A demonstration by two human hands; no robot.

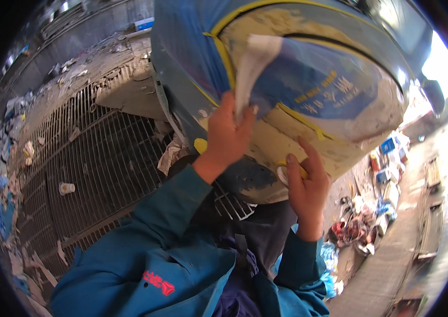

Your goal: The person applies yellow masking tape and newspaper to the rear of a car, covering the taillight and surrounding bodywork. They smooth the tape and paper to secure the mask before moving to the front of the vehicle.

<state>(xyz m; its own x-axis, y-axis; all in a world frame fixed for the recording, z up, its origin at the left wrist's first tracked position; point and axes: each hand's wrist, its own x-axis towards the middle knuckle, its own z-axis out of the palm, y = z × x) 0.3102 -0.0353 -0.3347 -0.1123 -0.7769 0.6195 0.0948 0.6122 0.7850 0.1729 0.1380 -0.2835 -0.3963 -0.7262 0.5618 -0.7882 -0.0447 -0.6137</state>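
Observation:
My left hand (229, 129) is closed around a strip of white paper or cloth (255, 63), which stands up from the fist against the vehicle body. In my right hand (308, 190) is a small roll of yellow tape (283, 175), partly covered by the fingers; its index finger points up toward the panel. Both hands are in front of a curved vehicle panel (266, 140) with beige, patchy filler. Blue printed sheeting (335, 90) covers its middle. Yellow tape (223, 55) runs along the sheeting's border, and another yellow strip (303, 120) crosses below it.
Metal floor grating (91, 153) spreads to the left, with a white cup (67, 188) lying on it. Scraps and litter (2, 174) line the far left side. To the right, a pile of rubbish (361, 222) and boxes (390, 145) lies beside the vehicle.

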